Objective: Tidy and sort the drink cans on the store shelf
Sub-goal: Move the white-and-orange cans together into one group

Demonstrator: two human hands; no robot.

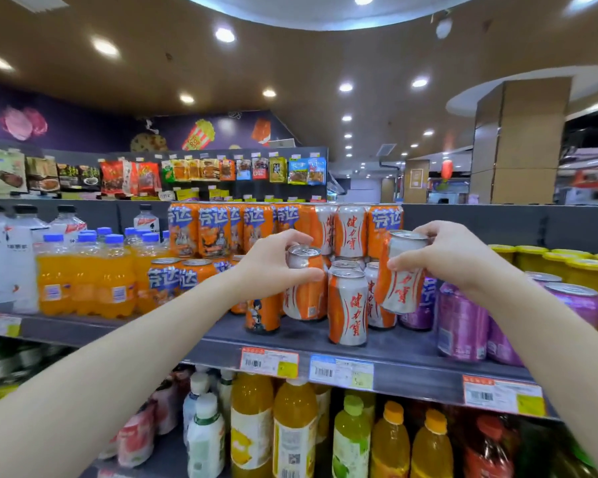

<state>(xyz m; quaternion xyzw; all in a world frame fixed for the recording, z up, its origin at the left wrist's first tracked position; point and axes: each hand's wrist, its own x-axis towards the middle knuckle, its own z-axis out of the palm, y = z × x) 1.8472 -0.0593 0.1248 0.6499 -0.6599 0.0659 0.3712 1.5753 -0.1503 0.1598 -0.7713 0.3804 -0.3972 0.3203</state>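
The shelf [301,336] carries small bottles [83,274] at its left, with larger bottles [0,257] further left. To their right, stacked cans [214,229] stand two tiers high along the back. Before that stack, the left hand [273,263] grips the left can [304,294] by its top. Just right of it and nearer the edge stands the front can [347,307]. Right of that, the right hand [453,257] holds the tilted can [401,274] off the shelf. Side cans [461,322] stand further right. Price tags [269,362] sit on the shelf's front edge, with lower bottles [294,426] on the level beneath. Hanging packets [201,169] lie behind.
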